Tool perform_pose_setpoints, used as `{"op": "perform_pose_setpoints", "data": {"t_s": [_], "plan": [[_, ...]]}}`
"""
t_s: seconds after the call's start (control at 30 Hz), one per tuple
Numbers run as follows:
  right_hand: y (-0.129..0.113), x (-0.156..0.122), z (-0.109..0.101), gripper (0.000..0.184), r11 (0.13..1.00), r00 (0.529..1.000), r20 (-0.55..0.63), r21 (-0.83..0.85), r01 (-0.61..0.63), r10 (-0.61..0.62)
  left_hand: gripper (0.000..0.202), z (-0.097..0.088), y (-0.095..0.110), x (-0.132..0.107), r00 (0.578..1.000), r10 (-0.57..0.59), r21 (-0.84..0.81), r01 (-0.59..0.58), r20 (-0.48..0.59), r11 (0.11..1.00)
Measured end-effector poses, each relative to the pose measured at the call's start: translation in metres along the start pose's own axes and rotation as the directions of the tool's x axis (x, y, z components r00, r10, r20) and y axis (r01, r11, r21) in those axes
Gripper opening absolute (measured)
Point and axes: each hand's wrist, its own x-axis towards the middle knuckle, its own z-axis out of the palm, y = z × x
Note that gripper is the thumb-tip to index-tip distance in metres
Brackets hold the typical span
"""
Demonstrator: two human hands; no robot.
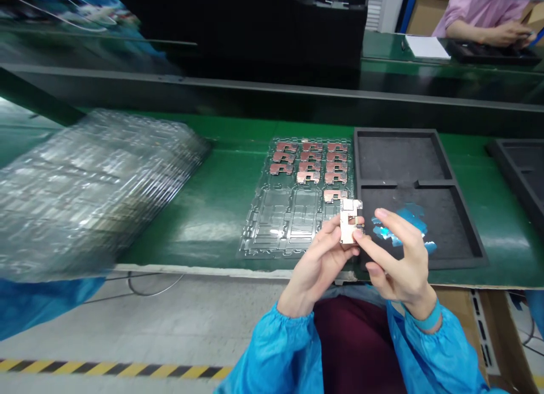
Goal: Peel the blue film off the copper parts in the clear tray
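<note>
Currently L hand [325, 258] pinching small pale circuit board [345, 234] betw. thumb & fingers. R hand [406, 263] spreading, index fingertip touching board's near R corner, thumb standing apart, so not gripping. Board hovering approx. where clear plastic tray [264, 204] & black tray [380, 156] are meeting; clear tray holding copper-coloured boards [309, 178] in far rows, black one holding shiny blue pcs [406, 221] in near compartment.

From the left hand [319, 255], 9 o'clock's got a decent strip of table [208, 212] past the clear tray [293, 204], then a tray stack [100, 193] kinda blocks it.
</note>
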Motion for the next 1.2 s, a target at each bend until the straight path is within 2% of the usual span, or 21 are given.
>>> {"op": "perform_pose_setpoints", "data": {"t_s": [0.13,0.33,0.5,0.67,0.8,0.93,1.03,1.1,1.2], "plan": [[-0.001,-0.003,0.003,0.039,0.999,1.000,-0.010,0.047,0.021,-0.021,0.038,0.001,0.000,-0.001,1.000,-0.006,0.026,0.006,0.012,1.000],[0.002,0.002,0.004,0.042,1.000,0.998,0.057,0.020,-0.021,0.020,0.035,0.002,-0.001,-0.002,1.000,-0.021,0.007,0.021,-0.006,1.000],[0.003,0.001,0.003,0.047,0.999,0.994,0.096,0.025,0.044,-0.046,0.037,-0.002,-0.001,-0.002,1.000,-0.016,0.049,0.017,-0.018,0.999],[0.006,-0.001,0.002,0.050,0.996,0.991,0.099,0.029,0.089,-0.091,0.043,-0.002,0.000,-0.003,0.998,-0.033,0.051,0.031,0.050,0.998],[0.009,-0.001,0.002,0.050,0.994,0.988,0.115,0.022,0.106,-0.108,0.041,0.000,0.002,-0.004,0.998,-0.024,0.062,0.020,0.054,0.998],[0.014,0.000,0.000,0.052,0.998,0.993,0.114,-0.048,0.042,-0.036,0.043,-0.001,0.006,-0.005,0.993,-0.052,0.073,0.045,0.104,0.996],[0.020,-0.004,-0.002,0.053,0.998,0.999,0.025,-0.048,-0.033,0.034,0.043,-0.004,0.012,-0.006,0.992,-0.050,0.074,0.042,0.115,0.996],[0.028,-0.011,-0.004,0.054,0.989,0.991,-0.014,-0.058,-0.136,0.136,0.041,-0.007,0.017,-0.005,0.996,-0.010,0.092,0.001,0.091,0.996],[0.049,-0.034,-0.016,0.055,0.937,0.949,0.001,-0.161,-0.311,0.315,0.038,-0.010,0.025,-0.005,0.997,0.063,0.158,-0.070,0.051,0.985]]}}
